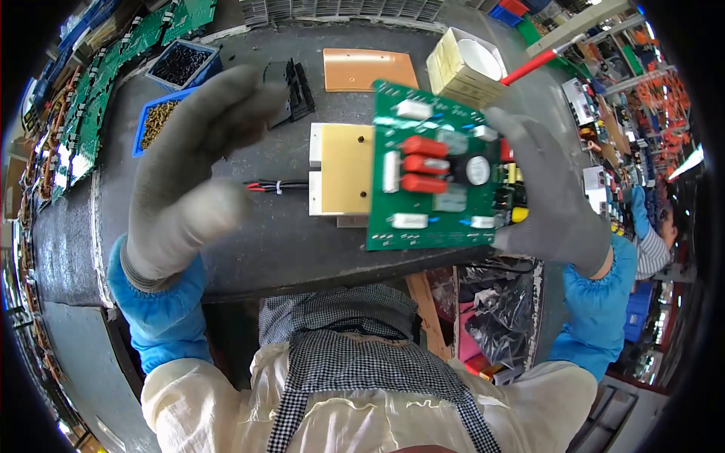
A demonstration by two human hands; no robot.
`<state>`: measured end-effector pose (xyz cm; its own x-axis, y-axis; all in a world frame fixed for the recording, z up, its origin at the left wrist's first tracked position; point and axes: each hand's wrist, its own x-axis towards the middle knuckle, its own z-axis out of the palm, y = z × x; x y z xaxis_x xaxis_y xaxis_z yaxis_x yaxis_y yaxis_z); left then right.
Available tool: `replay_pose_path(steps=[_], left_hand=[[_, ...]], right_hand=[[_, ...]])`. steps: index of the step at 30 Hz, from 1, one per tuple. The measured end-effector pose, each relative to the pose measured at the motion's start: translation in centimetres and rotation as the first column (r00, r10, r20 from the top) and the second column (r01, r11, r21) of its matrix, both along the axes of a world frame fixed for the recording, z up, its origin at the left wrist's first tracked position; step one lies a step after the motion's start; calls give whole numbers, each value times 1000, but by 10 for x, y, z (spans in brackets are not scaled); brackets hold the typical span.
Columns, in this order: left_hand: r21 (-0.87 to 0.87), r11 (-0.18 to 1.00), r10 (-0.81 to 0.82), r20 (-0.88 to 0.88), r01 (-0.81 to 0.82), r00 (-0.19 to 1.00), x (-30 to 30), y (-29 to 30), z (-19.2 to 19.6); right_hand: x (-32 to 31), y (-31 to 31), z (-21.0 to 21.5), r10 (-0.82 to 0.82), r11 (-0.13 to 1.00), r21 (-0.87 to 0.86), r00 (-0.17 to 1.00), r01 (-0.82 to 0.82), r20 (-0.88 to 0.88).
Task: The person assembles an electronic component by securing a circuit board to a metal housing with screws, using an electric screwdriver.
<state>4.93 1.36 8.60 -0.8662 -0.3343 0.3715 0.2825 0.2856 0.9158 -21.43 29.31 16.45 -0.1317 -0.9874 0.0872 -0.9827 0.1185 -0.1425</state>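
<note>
My right hand (547, 192), in a grey glove, grips the right edge of a green circuit board (419, 205). Red block capacitors, white rectangular parts and a round dark part with a white top stand on its face. The board is held up above the bench and hides the right side of a tan plate (343, 170) with black screws, which rests on pale metal blocks. Red and black wires (293, 186) bound with a white tie run out on that plate's left. Nearby, my gloved left hand (177, 174) is raised with fingers and thumb apart, blurred by motion and holding nothing.
Blue bins at the back left hold black small parts (181, 64) and brass-coloured pieces (158, 121). Black strips (300, 89), a copper-coloured plate (370, 70) and a carton (451, 68) line the back. Green boards (87, 124) stand far left; another person (653, 245) works at right.
</note>
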Motion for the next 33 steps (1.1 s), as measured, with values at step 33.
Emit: replay_pose_path(steps=[33], left_hand=[[-796,569,113,325,207,939,-83,14,-32]], right_hand=[[-6,-40,-46,86,972,225,994,-70,-63]])
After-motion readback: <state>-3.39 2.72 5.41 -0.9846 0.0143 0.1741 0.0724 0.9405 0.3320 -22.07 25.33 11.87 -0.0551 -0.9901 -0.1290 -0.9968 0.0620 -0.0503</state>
